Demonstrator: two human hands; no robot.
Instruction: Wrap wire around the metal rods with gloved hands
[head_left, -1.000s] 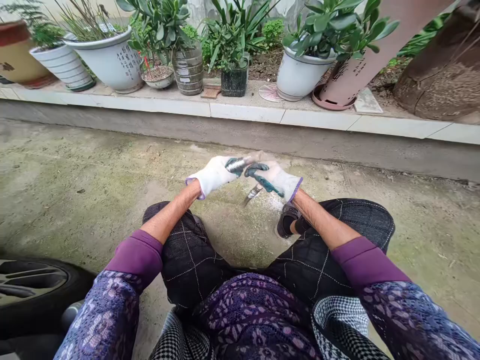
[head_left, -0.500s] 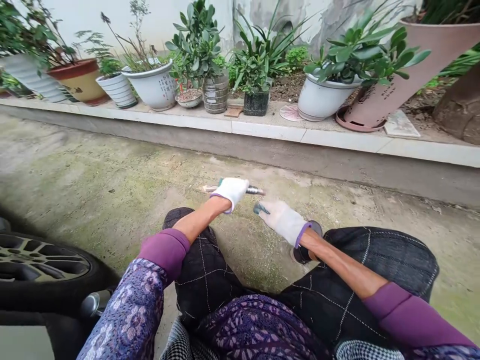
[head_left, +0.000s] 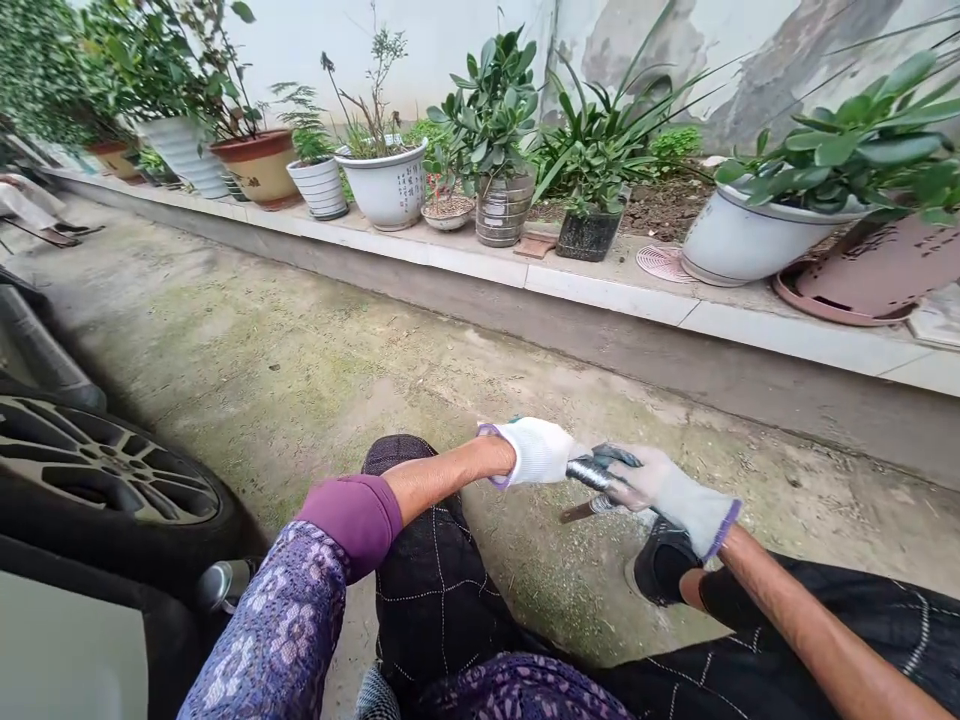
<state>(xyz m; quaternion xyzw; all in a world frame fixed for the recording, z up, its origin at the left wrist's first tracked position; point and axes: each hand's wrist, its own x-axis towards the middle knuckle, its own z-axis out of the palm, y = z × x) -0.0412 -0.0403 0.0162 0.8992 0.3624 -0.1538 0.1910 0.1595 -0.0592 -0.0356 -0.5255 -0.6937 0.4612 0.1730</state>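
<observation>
My left hand (head_left: 536, 450), in a white knit glove with a purple cuff, is closed, with its fingers mostly hidden. A silvery, dark-streaked rod (head_left: 589, 472) reaches from it to my right hand (head_left: 656, 480), similarly gloved with dark-coated fingertips, whose fingers close around the rod's right part. Just below the right fingers, a brown stick end (head_left: 577, 512) with a silvery ridged band sticks out to the left. Whether it belongs to the same tool I cannot tell. Both hands are above the concrete ground between my knees.
Ahead, a low tiled ledge (head_left: 600, 300) runs across, carrying several potted plants, among them a white pot (head_left: 386, 190) and a tilted white pot (head_left: 750, 240). A car wheel (head_left: 112, 470) is close on my left. My right shoe (head_left: 664, 560) is near the right hand.
My view has turned. My right hand, earlier apart and holding no visible thing, has come to the left hand and closed on the rod. The brown stick end now shows below it.
</observation>
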